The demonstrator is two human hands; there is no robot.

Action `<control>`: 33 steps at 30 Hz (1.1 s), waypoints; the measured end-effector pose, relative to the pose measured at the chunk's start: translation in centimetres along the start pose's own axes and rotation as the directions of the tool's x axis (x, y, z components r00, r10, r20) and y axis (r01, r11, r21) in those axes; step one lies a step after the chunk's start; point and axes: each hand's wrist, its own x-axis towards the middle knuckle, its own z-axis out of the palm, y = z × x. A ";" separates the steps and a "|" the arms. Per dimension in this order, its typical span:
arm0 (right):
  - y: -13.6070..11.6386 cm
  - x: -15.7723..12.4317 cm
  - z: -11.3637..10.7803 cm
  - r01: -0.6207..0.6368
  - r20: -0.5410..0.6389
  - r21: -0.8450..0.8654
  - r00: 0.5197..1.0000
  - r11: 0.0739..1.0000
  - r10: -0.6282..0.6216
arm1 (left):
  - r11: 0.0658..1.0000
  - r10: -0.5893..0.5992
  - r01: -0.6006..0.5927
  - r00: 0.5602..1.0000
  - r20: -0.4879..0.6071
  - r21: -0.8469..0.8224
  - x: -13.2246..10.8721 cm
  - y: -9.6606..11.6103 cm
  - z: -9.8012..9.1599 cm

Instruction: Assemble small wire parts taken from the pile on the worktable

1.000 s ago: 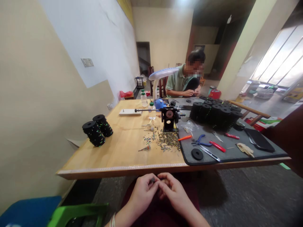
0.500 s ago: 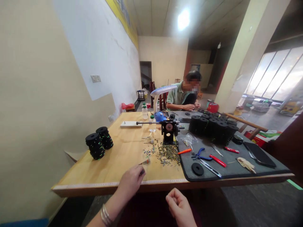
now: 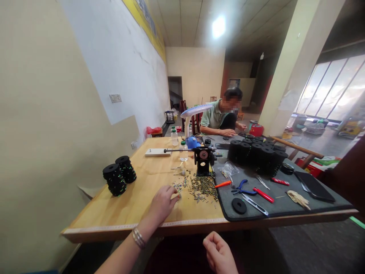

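My left hand (image 3: pixel 164 201) is over the wooden table, fingers bent around a small orange-tipped item (image 3: pixel 178 196) at its fingertips; whether it grips this is unclear. Just beyond lie scattered small beads (image 3: pixel 177 185) and a pile of dark, gold-striped pieces (image 3: pixel 203 185). My right hand (image 3: pixel 218 251) is curled in front of the table edge, thumb against the fingers; anything between them is too small to make out. A black winding device (image 3: pixel 203 161) with a long rod stands behind the pile.
Black spools (image 3: pixel 114 179) stand at the left, more (image 3: pixel 265 160) on the grey mat (image 3: pixel 281 205). Blue pliers (image 3: pixel 242 186), a red tool (image 3: pixel 263 195) and an orange tool (image 3: pixel 222 184) lie there. A lamp (image 3: pixel 193 141) and another person (image 3: pixel 212 120) are beyond.
My left hand has moved forward and right to the orange-tipped item, its fingers spreading a little. My right hand has shifted slightly. The other person's hands have moved apart.
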 end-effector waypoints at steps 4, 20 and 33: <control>0.1 -0.1 0.1 0.008 0.010 0.014 1.000 1.000 -0.008 | 0.997 0.081 -0.080 0.995 0.059 -0.020 2.5 1.7 2.0; -0.2 -0.9 -0.2 0.011 -0.011 0.064 1.000 0.998 -0.010 | 0.977 0.048 -0.028 0.994 0.093 -0.211 2.1 4.6 2.2; -0.8 -2.7 2.1 0.021 0.107 -0.108 0.994 0.994 -0.009 | -0.024 -0.232 0.511 0.833 0.502 -0.859 -10.0 7.7 4.2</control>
